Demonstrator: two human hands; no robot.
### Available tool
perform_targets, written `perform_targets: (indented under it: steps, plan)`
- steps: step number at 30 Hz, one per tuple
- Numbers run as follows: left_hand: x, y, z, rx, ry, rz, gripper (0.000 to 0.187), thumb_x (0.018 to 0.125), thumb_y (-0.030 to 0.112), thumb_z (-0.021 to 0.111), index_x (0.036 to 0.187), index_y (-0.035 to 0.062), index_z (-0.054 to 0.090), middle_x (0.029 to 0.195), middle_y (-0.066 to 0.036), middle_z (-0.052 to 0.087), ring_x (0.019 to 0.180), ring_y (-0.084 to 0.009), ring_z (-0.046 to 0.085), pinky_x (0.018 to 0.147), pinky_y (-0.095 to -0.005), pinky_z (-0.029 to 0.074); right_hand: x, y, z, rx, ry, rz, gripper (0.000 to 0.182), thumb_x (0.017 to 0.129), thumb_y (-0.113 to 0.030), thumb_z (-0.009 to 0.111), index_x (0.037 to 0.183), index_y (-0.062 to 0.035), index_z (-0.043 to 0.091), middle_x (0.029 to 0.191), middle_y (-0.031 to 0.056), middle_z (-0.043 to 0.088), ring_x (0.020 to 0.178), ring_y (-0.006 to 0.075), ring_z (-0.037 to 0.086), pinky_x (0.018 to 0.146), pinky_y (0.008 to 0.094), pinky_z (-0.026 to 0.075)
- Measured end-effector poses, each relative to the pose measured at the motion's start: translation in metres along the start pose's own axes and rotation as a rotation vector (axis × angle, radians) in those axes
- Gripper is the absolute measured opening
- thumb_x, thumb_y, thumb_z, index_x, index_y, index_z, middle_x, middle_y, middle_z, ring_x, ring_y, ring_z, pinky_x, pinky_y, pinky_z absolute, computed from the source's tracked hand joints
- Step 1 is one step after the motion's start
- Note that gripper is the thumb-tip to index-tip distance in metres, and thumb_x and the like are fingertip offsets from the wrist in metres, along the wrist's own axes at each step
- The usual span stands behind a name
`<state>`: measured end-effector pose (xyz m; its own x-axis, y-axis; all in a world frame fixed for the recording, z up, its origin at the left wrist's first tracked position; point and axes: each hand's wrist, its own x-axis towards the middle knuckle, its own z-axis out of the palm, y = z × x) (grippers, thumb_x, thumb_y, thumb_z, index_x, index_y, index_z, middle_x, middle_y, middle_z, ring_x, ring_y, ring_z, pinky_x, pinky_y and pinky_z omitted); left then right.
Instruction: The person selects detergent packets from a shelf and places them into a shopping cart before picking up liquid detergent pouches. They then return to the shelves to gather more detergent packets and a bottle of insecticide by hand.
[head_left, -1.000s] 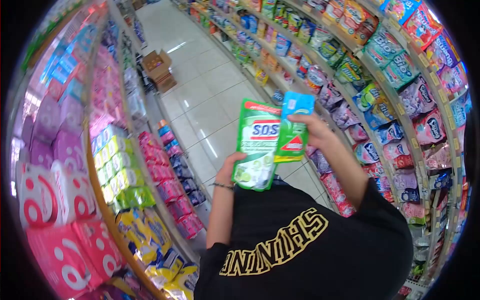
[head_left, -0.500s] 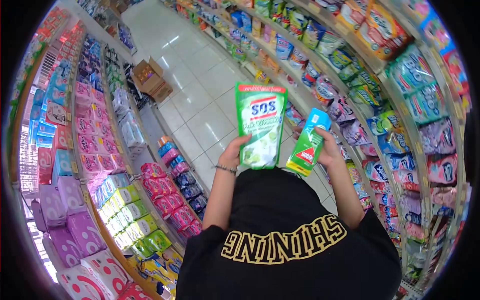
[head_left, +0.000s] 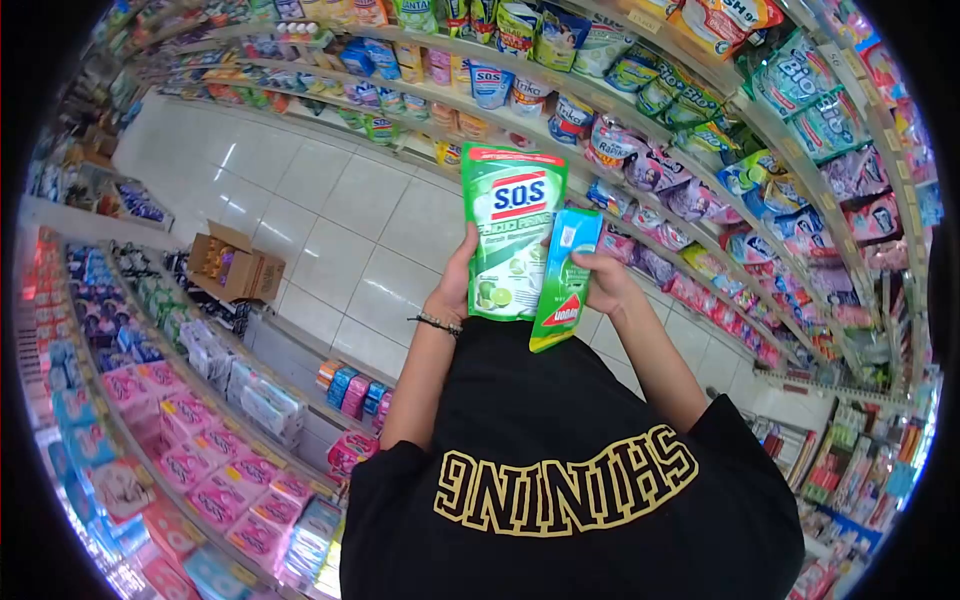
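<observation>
In the head view my left hand (head_left: 457, 280) grips a large green S.O.S refill pouch (head_left: 507, 255) by its left edge. The pouch is upright, with limes printed near its bottom. Closed around the right side of a slim blue and green packet (head_left: 566, 285) is my right hand (head_left: 606, 284). A red triangular label sits low on this packet, which tilts slightly and overlaps the pouch's lower right side. Both are in front of my black shirt (head_left: 560, 440). The fingers behind each item are mostly hidden.
Shelves of detergent pouches (head_left: 575, 118) curve along the top and right. Stacked pink packs (head_left: 215, 470) fill shelving at lower left. An open cardboard box (head_left: 262, 277) stands on the tiled floor (head_left: 340, 215) beside the left shelves.
The view has turned right along the aisle. My right hand has brought the slim packet left, so it now overlaps the S.O.S pouch; before, a gap lay between them.
</observation>
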<state>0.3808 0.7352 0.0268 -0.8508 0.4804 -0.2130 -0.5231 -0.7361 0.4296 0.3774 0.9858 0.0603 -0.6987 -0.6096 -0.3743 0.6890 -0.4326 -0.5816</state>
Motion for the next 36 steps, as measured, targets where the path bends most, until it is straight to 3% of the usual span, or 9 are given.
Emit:
perform_targets:
  steps: [5, 11, 16, 20, 25, 28, 31, 34, 36]
  plan:
    - [0.022, 0.022, -0.017, 0.067, -0.177, -0.260, 0.062, 0.104, 0.049, 0.046, 0.146, 0.0029, 0.043, 0.138, -0.012, 0.059, 0.117, -0.0211, 0.064, 0.098, -0.0354, 0.053, 0.014, 0.026, 0.012, 0.008, 0.140, -0.129, 0.049, 0.089, -0.023, 0.069, 0.131, -0.0004, 0.057, 0.120, 0.0105, 0.066, 0.111, 0.0267, 0.064, 0.103, 0.0447, 0.048]
    - [0.027, 0.033, -0.002, 0.466, -0.153, -0.071, 0.056, 0.103, 0.034, 0.057, 0.144, 0.0007, 0.042, 0.129, -0.010, 0.061, 0.112, -0.0150, 0.061, 0.094, -0.0306, 0.051, 0.001, 0.051, 0.019, 0.113, 0.391, -0.381, 0.048, 0.092, -0.026, 0.064, 0.132, -0.0024, 0.057, 0.128, 0.0108, 0.061, 0.124, 0.0306, 0.055, 0.111, 0.0518, 0.040]
    - [0.029, 0.039, -0.012, 0.606, -0.422, -0.232, 0.075, 0.086, 0.021, 0.080, 0.148, 0.0046, 0.041, 0.139, -0.010, 0.057, 0.128, -0.0175, 0.052, 0.107, -0.0349, 0.042, -0.007, 0.057, 0.031, 0.130, 0.530, -0.505, 0.050, 0.092, -0.026, 0.064, 0.135, -0.0017, 0.055, 0.137, 0.0123, 0.058, 0.133, 0.0320, 0.049, 0.117, 0.0503, 0.033]
    - [0.048, 0.021, -0.031, 0.477, -0.527, -0.356, 0.077, 0.076, 0.006, 0.084, 0.143, 0.0032, 0.046, 0.134, -0.009, 0.062, 0.124, -0.0188, 0.057, 0.105, -0.0335, 0.044, -0.015, 0.048, 0.019, 0.009, 0.660, -0.395, 0.047, 0.088, -0.019, 0.069, 0.130, -0.0015, 0.058, 0.126, 0.0096, 0.062, 0.119, 0.0264, 0.058, 0.106, 0.0425, 0.043]
    - [0.083, 0.017, -0.029, 0.778, -0.378, -0.009, 0.075, 0.066, 0.002, 0.085, 0.134, 0.0007, 0.053, 0.124, -0.010, 0.066, 0.115, -0.0180, 0.061, 0.101, -0.0337, 0.047, -0.011, 0.003, 0.016, -0.503, 0.686, -0.274, 0.054, 0.077, -0.008, 0.081, 0.127, -0.0042, 0.060, 0.120, 0.0072, 0.063, 0.115, 0.0226, 0.059, 0.103, 0.0399, 0.044]
    - [0.122, 0.030, -0.010, 0.861, -0.354, 0.027, 0.075, 0.062, 0.000, 0.085, 0.130, 0.0007, 0.055, 0.119, -0.009, 0.068, 0.112, -0.0172, 0.061, 0.101, -0.0344, 0.047, 0.009, -0.039, 0.042, -1.339, 0.556, -0.239, 0.044, 0.075, -0.010, 0.083, 0.117, -0.0063, 0.070, 0.118, 0.0100, 0.066, 0.117, 0.0259, 0.057, 0.104, 0.0421, 0.041]
    - [0.162, 0.049, 0.018, 0.927, -0.305, 0.095, 0.071, 0.062, 0.002, 0.083, 0.128, 0.0046, 0.059, 0.122, -0.013, 0.067, 0.113, -0.0229, 0.063, 0.101, -0.0354, 0.048, 0.019, -0.067, 0.011, -1.469, 0.544, -0.347, 0.045, 0.074, -0.008, 0.083, 0.117, -0.0064, 0.071, 0.121, 0.0119, 0.067, 0.118, 0.0251, 0.058, 0.102, 0.0405, 0.043]
    - [0.224, 0.070, 0.046, 1.240, -0.468, 0.620, 0.069, 0.060, -0.003, 0.082, 0.125, 0.0141, 0.065, 0.124, -0.009, 0.060, 0.123, -0.0280, 0.056, 0.102, -0.0364, 0.048, 0.031, -0.101, -0.039, -1.521, 0.611, -0.484, 0.049, 0.076, -0.006, 0.081, 0.123, -0.0045, 0.067, 0.128, 0.0130, 0.065, 0.119, 0.0243, 0.059, 0.101, 0.0384, 0.045]
    - [0.261, 0.080, 0.063, 1.231, -0.490, 0.618, 0.069, 0.060, -0.001, 0.084, 0.125, 0.0136, 0.065, 0.125, -0.009, 0.059, 0.125, -0.0281, 0.054, 0.105, -0.0380, 0.045, 0.048, -0.132, -0.050, -1.472, 0.660, -0.556, 0.049, 0.078, -0.007, 0.080, 0.125, -0.0019, 0.065, 0.128, 0.0134, 0.065, 0.120, 0.0240, 0.059, 0.102, 0.0373, 0.045]
